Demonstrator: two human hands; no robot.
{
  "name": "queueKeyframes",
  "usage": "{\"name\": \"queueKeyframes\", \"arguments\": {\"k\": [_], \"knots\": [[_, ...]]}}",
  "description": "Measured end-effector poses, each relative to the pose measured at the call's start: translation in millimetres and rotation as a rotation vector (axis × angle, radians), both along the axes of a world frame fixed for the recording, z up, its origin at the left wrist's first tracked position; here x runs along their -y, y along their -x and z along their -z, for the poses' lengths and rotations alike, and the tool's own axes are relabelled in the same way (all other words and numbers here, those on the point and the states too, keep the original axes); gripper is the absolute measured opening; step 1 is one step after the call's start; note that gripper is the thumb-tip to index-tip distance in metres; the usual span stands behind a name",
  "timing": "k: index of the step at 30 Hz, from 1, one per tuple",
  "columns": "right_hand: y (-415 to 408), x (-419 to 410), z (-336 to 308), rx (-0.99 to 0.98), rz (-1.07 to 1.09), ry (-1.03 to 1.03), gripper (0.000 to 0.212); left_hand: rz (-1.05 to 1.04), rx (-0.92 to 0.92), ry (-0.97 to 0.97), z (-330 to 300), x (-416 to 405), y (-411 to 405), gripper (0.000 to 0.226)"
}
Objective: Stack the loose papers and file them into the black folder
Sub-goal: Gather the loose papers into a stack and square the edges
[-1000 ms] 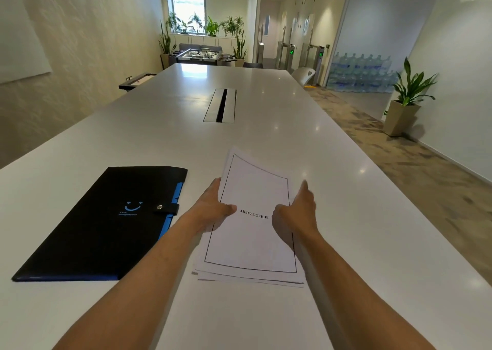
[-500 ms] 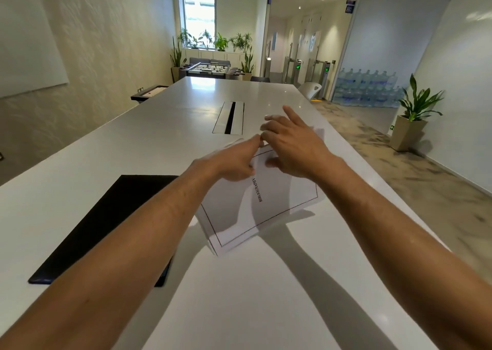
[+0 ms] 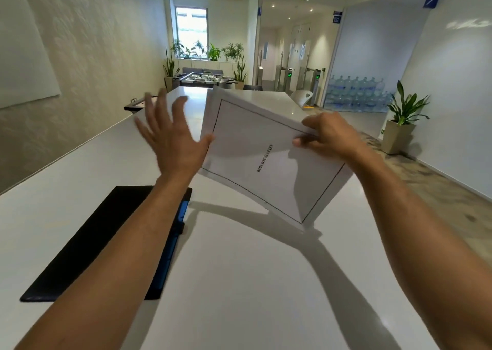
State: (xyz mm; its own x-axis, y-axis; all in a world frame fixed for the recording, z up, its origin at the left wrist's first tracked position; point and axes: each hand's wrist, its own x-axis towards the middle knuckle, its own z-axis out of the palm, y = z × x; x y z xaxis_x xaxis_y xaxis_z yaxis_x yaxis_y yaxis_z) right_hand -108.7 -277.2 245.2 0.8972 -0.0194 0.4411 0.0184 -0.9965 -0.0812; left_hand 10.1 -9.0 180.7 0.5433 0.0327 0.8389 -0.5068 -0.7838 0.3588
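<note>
While stacking: we hold paper stack (image 3: 269, 160) airborne, right hand (image 3: 326, 138) pinching it
Left hand (image 3: 170, 139): splayed, holding nothing
Left to do: black folder (image 3: 106, 240) shut, lower left

Paper stack (image 3: 266, 160): white sheets, top page black-bordered, reads "BIBLIOGRAPHY", held tilted above the tabletop (image 3: 239, 283), right edge pinched in the right-hand fingers (image 3: 306, 142). Black folder (image 3: 106, 238): closed, flat, blue spine edge, down-left of those fingers, well apart from the stack.
</note>
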Motion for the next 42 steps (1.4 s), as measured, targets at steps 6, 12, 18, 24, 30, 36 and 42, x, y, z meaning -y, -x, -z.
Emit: {"name": "queueKeyframes", "arguments": {"k": [6, 12, 18, 24, 30, 36, 42], "knots": [[13, -1, -11, 0.010, -0.168, -0.032, 0.019, 0.927, -0.584, 0.421, 34, -12, -2, 0.071], [14, 5, 24, 0.154, -0.093, -0.078, 0.035, 0.937, -0.656, 0.553, 65, -11, 0, 0.031], [27, 23, 112, 0.398, 0.030, -1.100, 0.101, 0.962, -0.727, 0.715, 92, -18, 6, 0.034], [28, 15, 157, 0.304, -0.184, -1.407, 0.033, 0.921, -0.804, 0.671, 104, -16, 13, 0.044], [26, 15, 153, 0.346, -0.219, -1.357, 0.034, 0.911, -0.810, 0.608, 107, -24, 15, 0.047], [29, 12, 192, 0.169, -0.150, -1.401, 0.051, 0.917, -0.762, 0.677, 119, -24, 22, 0.067], [25, 8, 193, 0.217, -0.015, -1.264, 0.037, 0.792, -0.731, 0.689, 119, -14, 21, 0.046]]}}
